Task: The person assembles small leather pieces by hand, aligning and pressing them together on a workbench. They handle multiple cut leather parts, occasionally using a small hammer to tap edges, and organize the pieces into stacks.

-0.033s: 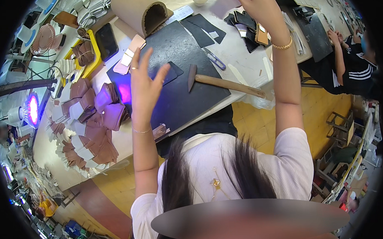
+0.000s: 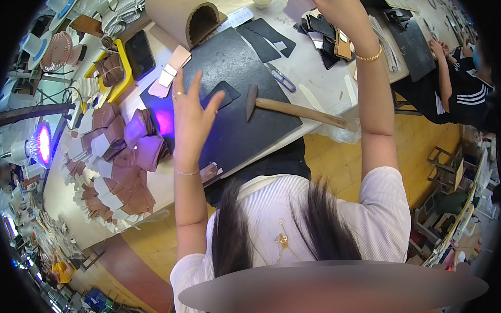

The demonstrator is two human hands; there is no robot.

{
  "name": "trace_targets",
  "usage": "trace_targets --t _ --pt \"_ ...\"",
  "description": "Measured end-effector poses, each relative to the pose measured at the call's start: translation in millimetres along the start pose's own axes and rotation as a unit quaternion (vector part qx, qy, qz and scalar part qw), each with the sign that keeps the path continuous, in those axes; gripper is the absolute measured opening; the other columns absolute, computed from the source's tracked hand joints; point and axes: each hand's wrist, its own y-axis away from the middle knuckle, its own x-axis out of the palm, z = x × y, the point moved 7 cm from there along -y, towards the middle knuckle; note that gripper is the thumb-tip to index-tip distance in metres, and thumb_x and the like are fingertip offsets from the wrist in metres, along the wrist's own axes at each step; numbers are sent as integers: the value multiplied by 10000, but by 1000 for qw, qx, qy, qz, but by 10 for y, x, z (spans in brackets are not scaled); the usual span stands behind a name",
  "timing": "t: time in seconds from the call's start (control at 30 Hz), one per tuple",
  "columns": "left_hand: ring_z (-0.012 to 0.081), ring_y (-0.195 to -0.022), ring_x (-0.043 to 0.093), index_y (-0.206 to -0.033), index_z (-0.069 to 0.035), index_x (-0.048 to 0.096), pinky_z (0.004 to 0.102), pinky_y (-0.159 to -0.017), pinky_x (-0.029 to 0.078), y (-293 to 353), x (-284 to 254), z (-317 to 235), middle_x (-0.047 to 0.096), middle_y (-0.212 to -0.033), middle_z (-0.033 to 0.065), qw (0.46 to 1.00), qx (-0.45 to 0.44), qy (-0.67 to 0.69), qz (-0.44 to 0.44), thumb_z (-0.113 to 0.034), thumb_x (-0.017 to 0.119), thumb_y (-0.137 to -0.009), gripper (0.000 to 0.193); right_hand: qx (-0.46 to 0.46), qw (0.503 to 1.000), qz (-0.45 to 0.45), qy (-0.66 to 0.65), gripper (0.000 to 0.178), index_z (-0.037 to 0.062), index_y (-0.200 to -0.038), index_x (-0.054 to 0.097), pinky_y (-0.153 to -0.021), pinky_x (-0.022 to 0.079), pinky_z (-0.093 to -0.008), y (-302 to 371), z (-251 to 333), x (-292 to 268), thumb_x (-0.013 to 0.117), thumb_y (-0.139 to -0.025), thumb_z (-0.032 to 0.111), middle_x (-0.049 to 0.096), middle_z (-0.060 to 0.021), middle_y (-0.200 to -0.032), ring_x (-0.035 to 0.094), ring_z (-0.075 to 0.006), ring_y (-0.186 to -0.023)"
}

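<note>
Nearest, a black mat [image 2: 222,143] is noted on the bench [image 2: 308,66], with its long side set along the near edge. Over the mat the left hand [image 2: 194,120] is held with fingers spread and thumb apart; nothing is grasped by it. A small dark piece [image 2: 232,92] lies flat beneath its thumb; contact between the two cannot be confirmed. To the right of it a hammer [image 2: 298,110] is laid down, head on the mat, handle carried out past the mat's edge, unheld. Snips [image 2: 282,78] lie beyond it, also unheld. On the left, brown stacks [image 2: 124,177] are fanned across the bench, partly tinted violet by a lamp [image 2: 42,144]. A few pink pieces [image 2: 182,55] are overlapped at the mat's far-left edge. Farther out, the right hand [image 2: 342,15] is extended to the top of the view; a thin greyish sheet [image 2: 299,4] appears to be pinched at its fingertips, though the grip is partly cut off by the frame. Dark pouches [image 2: 320,26] are heaped just beside the sheet. Change recorded: the sheet has been shifted slightly rightward, toward the heap, and the left hand marginally right; no other item is seen displaced. From this, the work is judged to be at a carrying stage, with the tools idle. Beyond, a cylinder [image 2: 171,10] is stood near a phone [image 2: 140,55], and a co-worker [image 2: 472,93] is seen at far right.
</note>
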Motion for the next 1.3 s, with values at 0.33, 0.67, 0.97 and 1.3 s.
trace_targets --t 0.33,0.67,0.97,1.3 --pt "467 -1457 220 -1286 -49 641 510 -1175 273 261 221 468 261 -1572 282 991 -47 -125 17 -326 876 -700 689 -35 987 -157 -29 355 30 -1222 652 -793 542 -385 -69 -1044 345 660 -882 129 716 -148 -935 700 -257 -888" --pt "381 -1041 568 -1028 -32 609 484 -918 431 173 273 620 625 -1095 171 999 -23 -37 27 -185 854 -712 428 291 955 -49 35 359 93 -1197 698 -820 525 -377 1523 -2719 -73 698 -899 294 718 -144 -971 688 -249 -930" --pt "301 -1073 614 -1167 -75 625 428 -931 398 -30 281 682 662 -1071 107 997 -2 -61 55 -173 789 -796 417 506 859 28 75 613 5 -1173 641 -790 539 -343 2414 -2582 284 852 -737 381 707 -153 -999 693 -264 -917" --pt "297 -1063 619 -1161 -72 639 422 -965 390 -19 297 755 661 -1072 105 997 -15 -63 52 -161 753 -832 359 535 826 50 -173 281 34 -952 699 -636 477 -265 2496 -2839 384 810 -815 254 677 -13 -814 591 -103 -682"
